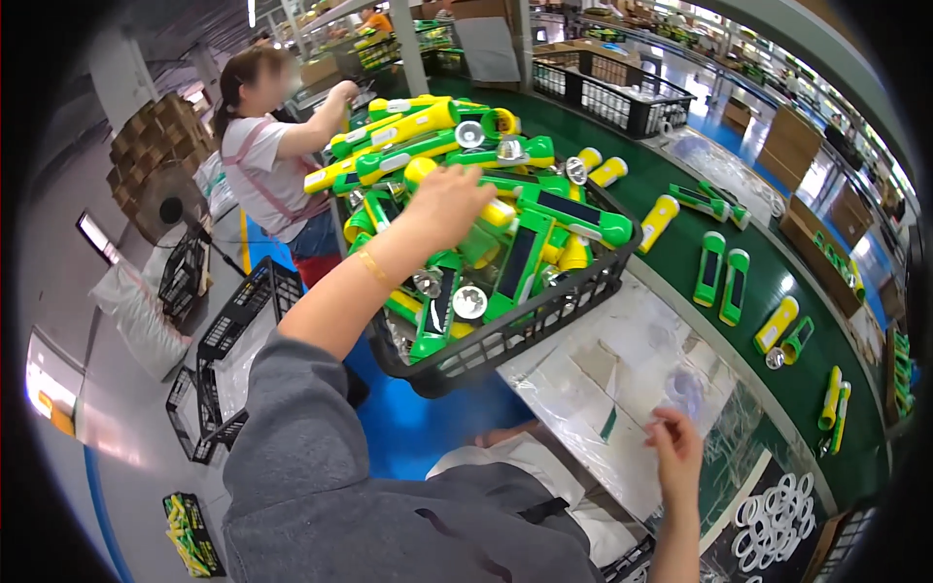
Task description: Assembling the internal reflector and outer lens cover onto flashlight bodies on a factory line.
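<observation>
Dark gray shirt (360,515) is closest to the lens, sleeve running up to the left arm. Left hand (449,206) is down on the heap of flashlights in a black crate (505,345), fingers bent over the top. A yellow rounded end (420,173) sticks out beside the knuckles, but can't tell whether the hand has a grip on anything (its underside is hidden).

Axes in the heap are mixed. Long yellow flashlight (413,128) up top runs lower left to upper right. Green flashlight (575,211) at the right lies nearly crosswise, dropping a little to the right, dark panel up. Another green one (520,267) points away from the wearer, leaning right, panel also up. One reflector (470,302) faces the camera, silver, round, small center.

Looks: green or yellow bodies, flared heads, many green ones with a dark rectangular panel.

Right of the crate, more lie on a green belt (685,277); green pair (722,277) there is roughly parallel, lengthwise away from the wearer.

Right hand (673,447) is over the plastic-covered counter (583,364), fingers half curled; can't tell if the tips meet. White rings (775,522) are piled just beyond it, lower right.
</observation>
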`<state>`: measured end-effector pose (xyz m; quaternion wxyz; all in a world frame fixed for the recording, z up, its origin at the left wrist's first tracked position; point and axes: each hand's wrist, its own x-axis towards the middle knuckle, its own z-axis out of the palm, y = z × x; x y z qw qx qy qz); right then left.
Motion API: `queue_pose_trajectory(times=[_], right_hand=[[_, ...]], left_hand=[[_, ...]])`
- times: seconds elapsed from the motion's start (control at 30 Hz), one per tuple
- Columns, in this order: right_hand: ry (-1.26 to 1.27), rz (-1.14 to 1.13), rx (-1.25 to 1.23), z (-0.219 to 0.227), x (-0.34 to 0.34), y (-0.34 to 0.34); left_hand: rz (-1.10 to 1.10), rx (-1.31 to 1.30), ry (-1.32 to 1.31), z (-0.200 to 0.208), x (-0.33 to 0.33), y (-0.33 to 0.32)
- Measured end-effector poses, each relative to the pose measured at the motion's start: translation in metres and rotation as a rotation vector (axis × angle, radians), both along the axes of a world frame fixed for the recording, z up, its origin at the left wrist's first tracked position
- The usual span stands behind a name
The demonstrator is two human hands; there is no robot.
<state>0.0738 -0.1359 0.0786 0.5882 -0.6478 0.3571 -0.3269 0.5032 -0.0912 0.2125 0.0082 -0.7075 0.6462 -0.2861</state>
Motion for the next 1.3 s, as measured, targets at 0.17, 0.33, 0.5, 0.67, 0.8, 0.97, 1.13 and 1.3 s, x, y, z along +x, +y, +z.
queue_pose_trajectory(times=[0.17,0.33,0.5,0.67,0.8,0.97,1.13,1.3], right_hand=[[-0.356,0.089,0.404,0.029,0.011,0.050],[-0.878,0.037,0.759,0.057,0.027,0.081],[-0.396,-0.270,0.406,0.017,-0.001,0.076],[0.300,-0.571,-0.606,0.000,0.032,0.110],[0.492,-0.331,-0.579,0.023,-0.020,0.091],[-0.112,-0.174,0.036,0.038,-0.038,0.068],[-0.338,-0.028,0.315,0.037,-0.046,0.056],[-0.322,-0.110,-0.033,0.028,-0.052,0.065]], left_hand=[[-0.610,-0.419,0.616,0.041,-0.103,0.040],[-1.201,0.013,0.650,-0.042,-0.232,0.067],[-0.812,0.069,1.098,-0.106,-0.251,0.076],[-0.593,0.557,2.462,-0.133,-0.258,0.051],[-0.589,0.553,2.272,-0.126,-0.273,0.035],[-0.818,0.706,1.797,-0.132,-0.270,0.047],[-0.653,0.826,1.876,-0.105,-0.274,0.058],[-0.349,1.241,2.310,-0.081,-0.270,0.058]])
